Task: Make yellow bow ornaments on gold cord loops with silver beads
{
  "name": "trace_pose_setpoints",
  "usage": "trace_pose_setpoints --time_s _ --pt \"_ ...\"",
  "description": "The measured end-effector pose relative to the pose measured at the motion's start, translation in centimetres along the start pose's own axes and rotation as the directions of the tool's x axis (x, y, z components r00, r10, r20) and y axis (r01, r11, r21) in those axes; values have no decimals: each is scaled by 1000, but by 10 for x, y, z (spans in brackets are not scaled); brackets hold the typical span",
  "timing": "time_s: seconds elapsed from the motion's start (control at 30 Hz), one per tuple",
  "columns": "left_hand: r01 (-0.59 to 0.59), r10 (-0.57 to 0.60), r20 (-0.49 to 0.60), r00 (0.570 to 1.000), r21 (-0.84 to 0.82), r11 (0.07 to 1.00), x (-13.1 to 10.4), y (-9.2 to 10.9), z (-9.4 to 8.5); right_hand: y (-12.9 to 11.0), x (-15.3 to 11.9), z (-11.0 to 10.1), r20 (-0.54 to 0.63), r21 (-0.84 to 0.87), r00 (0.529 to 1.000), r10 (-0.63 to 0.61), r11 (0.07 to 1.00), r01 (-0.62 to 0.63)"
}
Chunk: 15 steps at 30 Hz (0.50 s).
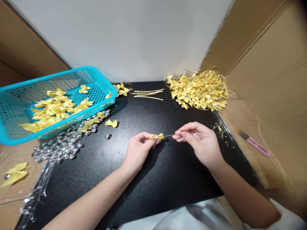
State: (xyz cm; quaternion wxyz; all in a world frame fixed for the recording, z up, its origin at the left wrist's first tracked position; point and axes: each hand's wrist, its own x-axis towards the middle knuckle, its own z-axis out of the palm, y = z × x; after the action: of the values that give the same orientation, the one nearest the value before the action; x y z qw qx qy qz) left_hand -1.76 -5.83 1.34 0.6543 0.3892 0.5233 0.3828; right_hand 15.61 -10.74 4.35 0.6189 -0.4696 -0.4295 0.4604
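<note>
Between thumb and fingers, my left hand (139,149) pinches a small yellow ribbon bow (160,136), with a silver bell (158,141) just under it. A thin gold cord (169,135) runs straight from the bow to my right hand (200,140), whose thumb and fingertips close on its end. Both hands are above the black tabletop (153,179). Left of them lie a loose yellow bow (111,123) and a single silver bell (108,136). Several cut gold cords (147,93) lie farther back.
A turquoise basket (55,126) with yellow bows stands at the left, above a spread of silver bells (59,147). At the back right is a heap of corded bows (199,91). Pink-handled snips (255,144) lie on cardboard at the right. Cardboard walls flank the table.
</note>
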Motion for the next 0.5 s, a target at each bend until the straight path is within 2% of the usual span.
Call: trace_pose_setpoints --time_s 0.13,0.23,0.4,0.5 --pt "-5 5 11 1000 24 1000 1 -1 1 0 -2 -2 -52 15 997 -51 999 52" --pt "-8 8 15 1000 28 1000 0 -2 1 0 -5 -1 -48 28 996 -77 997 78" --pt "-44 43 35 998 15 999 -2 -3 1 4 -10 4 120 141 987 -110 986 93" --pt "-108 110 70 991 -23 994 -3 -4 -1 10 -14 11 243 112 966 -87 992 62"
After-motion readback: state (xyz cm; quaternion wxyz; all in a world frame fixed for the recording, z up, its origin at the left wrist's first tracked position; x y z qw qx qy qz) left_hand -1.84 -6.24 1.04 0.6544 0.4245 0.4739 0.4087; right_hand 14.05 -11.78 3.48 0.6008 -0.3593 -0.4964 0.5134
